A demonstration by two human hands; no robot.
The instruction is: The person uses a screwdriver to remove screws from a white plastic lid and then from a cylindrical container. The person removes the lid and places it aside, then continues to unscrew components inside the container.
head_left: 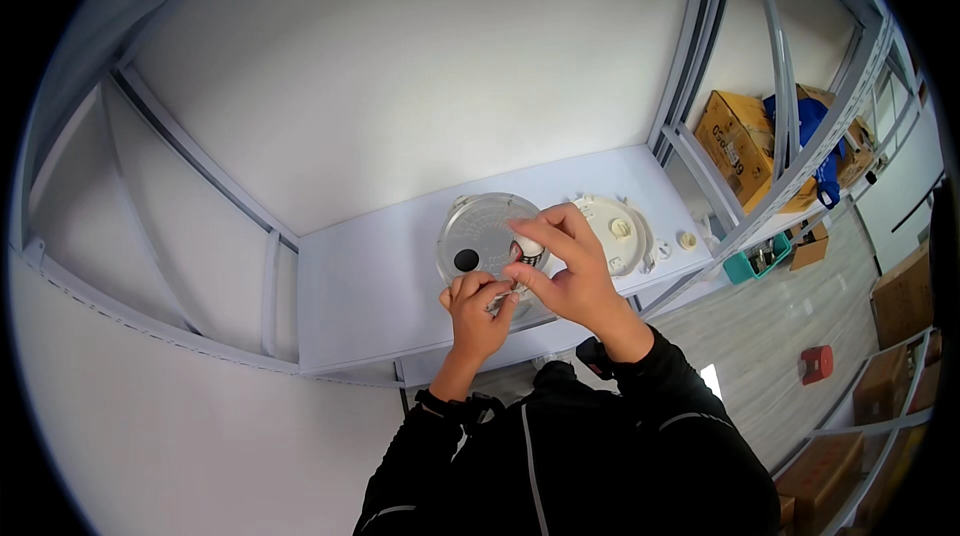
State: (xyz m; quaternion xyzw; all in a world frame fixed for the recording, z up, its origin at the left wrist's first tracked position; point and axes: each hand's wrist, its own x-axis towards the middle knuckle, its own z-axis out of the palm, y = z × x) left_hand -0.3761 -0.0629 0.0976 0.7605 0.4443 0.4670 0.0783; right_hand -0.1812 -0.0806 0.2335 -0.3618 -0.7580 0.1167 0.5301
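Above a round clear lid-like part [478, 226] on the white shelf, both my hands are close together. My right hand [575, 276] pinches a small rounded part [527, 248], white on top with dark, striped sides, between thumb and fingers. Just below it, to the left, my left hand [478, 314] has its fingers closed at the underside of that part. Whatever lies between those left fingertips is too small and covered to make out. A black disc [466, 260] shows on the clear part, left of the hands.
Right of my hands, a cream round housing [610, 231] holds a small ring-shaped piece [620, 228]. Small white fittings [686, 240] lie near the shelf's right end. Metal uprights [690, 36] frame the shelf [375, 281]. Beyond are a yellow carton [735, 146], a teal bin [740, 268] and a red stool [816, 364].
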